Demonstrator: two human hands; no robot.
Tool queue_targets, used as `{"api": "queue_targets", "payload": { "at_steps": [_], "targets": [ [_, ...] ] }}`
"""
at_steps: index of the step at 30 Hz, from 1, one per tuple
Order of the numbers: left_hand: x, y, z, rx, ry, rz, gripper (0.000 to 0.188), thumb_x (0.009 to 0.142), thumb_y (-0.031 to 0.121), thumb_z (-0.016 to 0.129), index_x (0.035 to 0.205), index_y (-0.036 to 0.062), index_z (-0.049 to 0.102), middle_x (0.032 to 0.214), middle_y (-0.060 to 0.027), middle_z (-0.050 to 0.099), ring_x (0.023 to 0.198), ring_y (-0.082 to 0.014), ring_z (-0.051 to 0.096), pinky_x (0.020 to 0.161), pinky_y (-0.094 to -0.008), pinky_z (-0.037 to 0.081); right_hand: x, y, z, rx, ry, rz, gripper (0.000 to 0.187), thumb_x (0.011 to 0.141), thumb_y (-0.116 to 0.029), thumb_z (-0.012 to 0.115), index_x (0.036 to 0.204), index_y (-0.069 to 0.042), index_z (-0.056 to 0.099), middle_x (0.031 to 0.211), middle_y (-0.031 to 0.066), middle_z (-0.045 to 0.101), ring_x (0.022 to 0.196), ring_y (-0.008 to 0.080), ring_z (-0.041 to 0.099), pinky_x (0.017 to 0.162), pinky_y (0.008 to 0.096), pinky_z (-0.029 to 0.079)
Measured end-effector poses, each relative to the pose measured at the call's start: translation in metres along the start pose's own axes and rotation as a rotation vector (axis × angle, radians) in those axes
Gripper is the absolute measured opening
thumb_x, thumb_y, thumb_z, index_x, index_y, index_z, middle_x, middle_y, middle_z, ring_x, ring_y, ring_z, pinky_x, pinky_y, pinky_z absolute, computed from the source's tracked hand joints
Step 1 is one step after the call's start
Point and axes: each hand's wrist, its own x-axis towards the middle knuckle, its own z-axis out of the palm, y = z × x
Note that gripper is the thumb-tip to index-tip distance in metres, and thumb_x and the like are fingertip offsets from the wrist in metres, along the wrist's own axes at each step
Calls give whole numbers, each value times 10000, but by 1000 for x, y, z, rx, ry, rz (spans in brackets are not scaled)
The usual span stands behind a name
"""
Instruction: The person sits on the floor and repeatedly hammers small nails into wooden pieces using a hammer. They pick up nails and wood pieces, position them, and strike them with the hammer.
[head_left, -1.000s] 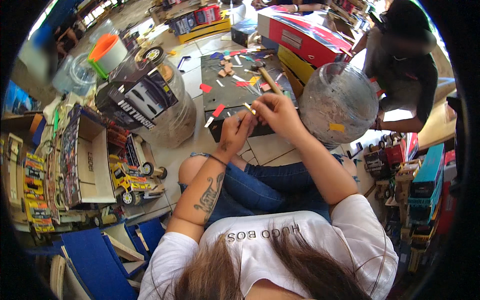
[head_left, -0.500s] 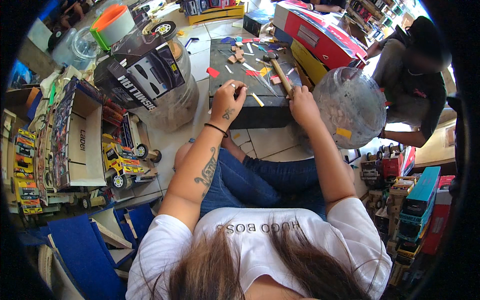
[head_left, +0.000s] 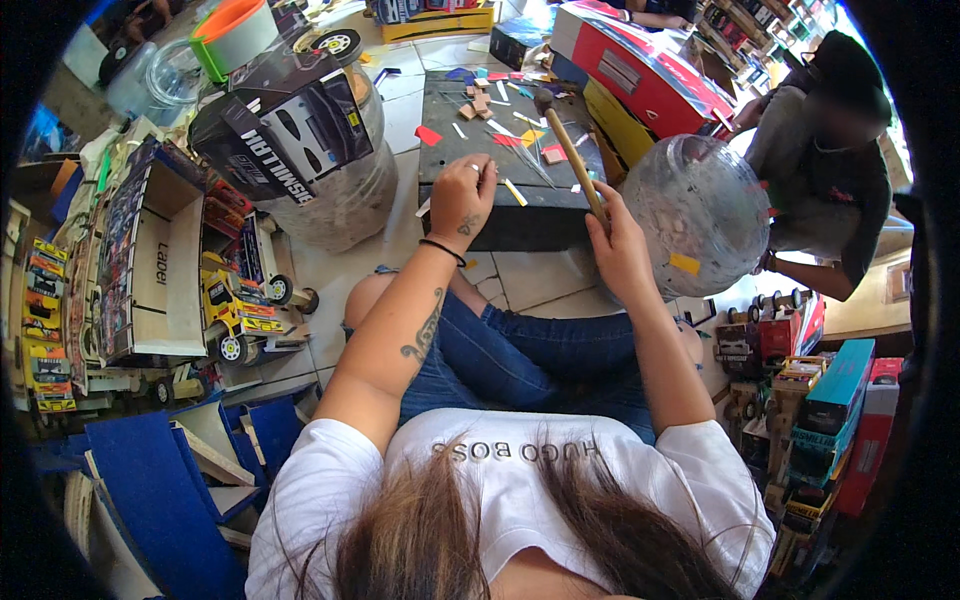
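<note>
My right hand (head_left: 622,243) is wrapped round the wooden handle of a hammer (head_left: 575,155), near its lower end. The hammer slants over the right side of a low dark worktable (head_left: 465,235), its head toward the far side. My left hand (head_left: 466,190) is closed above the table's near left edge. Whatever its fingers pinch is hidden or too small to name. Beyond it lie several small wooden blocks (head_left: 478,103), a red scrap (head_left: 428,135), pale strips and thin pointed sticks. A yellow-white strip (head_left: 515,192) lies at the near edge.
A large clear plastic container (head_left: 695,215) stands right of the table; another (head_left: 345,205) at left carries a dark printed box (head_left: 285,125) and tape rolls (head_left: 232,40). Wooden toy trucks (head_left: 238,310) crowd the left, more the right. A person (head_left: 835,150) sits at right beside a red-white box (head_left: 645,70).
My right hand has drawn back toward me and lifted the hammer, whose handle now stands steeper. My left hand remains closed in nearly the same place, its fingers turned slightly.
</note>
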Motion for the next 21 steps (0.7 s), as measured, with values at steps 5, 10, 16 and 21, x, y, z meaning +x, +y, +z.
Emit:
{"api": "queue_targets", "payload": {
  "at_steps": [5,10,16,21],
  "targets": [
    [0,12,-5,-302,-41,-183,183,915,167,516,841,17,591,709,-144,626,651,-275,628,588,-357,470,16,20,23,-346,17,88,407,869,-93,540,1255,-83,411,1117,196,505,926,416,573,777,490,463],
    [-25,38,-24,-759,-421,-421,250,971,208,458,860,25,587,687,-23,581,642,-117,579,641,-256,462,10,15,23,-414,205,-210,322,837,-137,618,1137,-46,545,994,138,551,830,292,588,749,366,467],
    [-105,87,-37,-1548,-779,-827,258,986,240,438,986,15,564,852,-52,591,775,-128,576,710,-250,464,-49,-10,20,913,-405,225,129,876,-118,639,897,9,630,796,12,626,741,71,558,686,244,457],
    [-117,91,-41,-1072,-872,-659,265,998,211,406,1062,-3,549,888,-83,605,770,-134,571,721,-251,465,-73,-6,26,851,-258,332,125,871,-112,647,843,8,630,719,8,618,647,62,544,596,215,441]
  ]
}}
